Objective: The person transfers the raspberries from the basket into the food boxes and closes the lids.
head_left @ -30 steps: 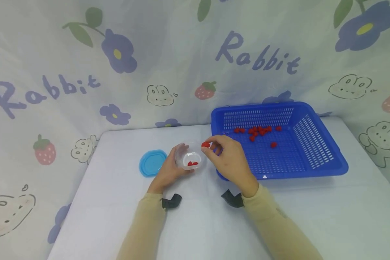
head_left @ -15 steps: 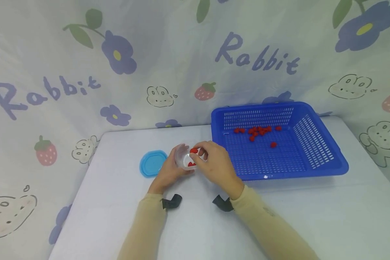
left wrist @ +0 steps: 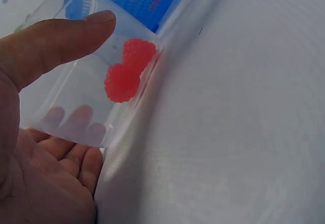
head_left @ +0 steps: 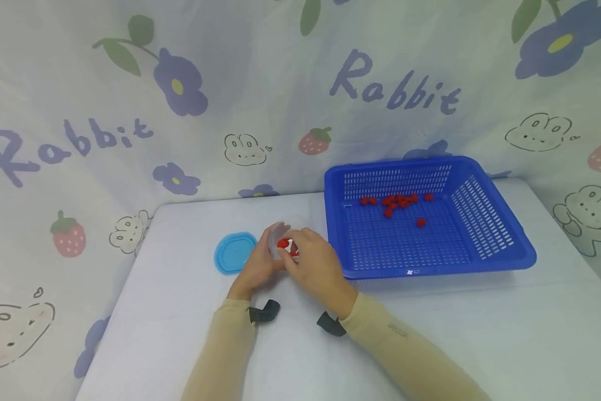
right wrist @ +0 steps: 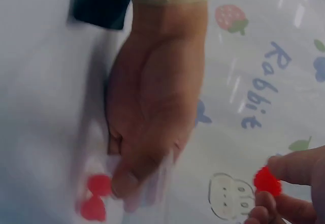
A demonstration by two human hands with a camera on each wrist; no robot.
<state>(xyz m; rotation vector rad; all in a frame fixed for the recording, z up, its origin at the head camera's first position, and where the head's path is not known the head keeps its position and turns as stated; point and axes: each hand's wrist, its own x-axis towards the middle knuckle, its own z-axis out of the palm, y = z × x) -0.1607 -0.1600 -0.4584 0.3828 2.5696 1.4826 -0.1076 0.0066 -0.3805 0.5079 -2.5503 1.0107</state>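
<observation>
A clear plastic cup (left wrist: 68, 89) is gripped by my left hand (head_left: 255, 268), with the thumb on one side and the fingers round the other. Two red toy raspberries (left wrist: 122, 83) show through its wall at the bottom. My right hand (head_left: 322, 273) is over the mouth of the cup and covers part of it in the head view. Between its thumb and fingertips it pinches another red raspberry (right wrist: 267, 182).
A light blue lid (head_left: 235, 253) lies on the white table left of the cup. To the right stands a blue plastic basket (head_left: 430, 272) with several red raspberries (head_left: 400, 201) inside, mostly near its back wall. A printed cloth (head_left: 280, 83) hangs behind.
My right hand has moved left from the basket's edge to the cup, carrying the raspberry down into its mouth. The left hand and cup have stayed nearly still.
</observation>
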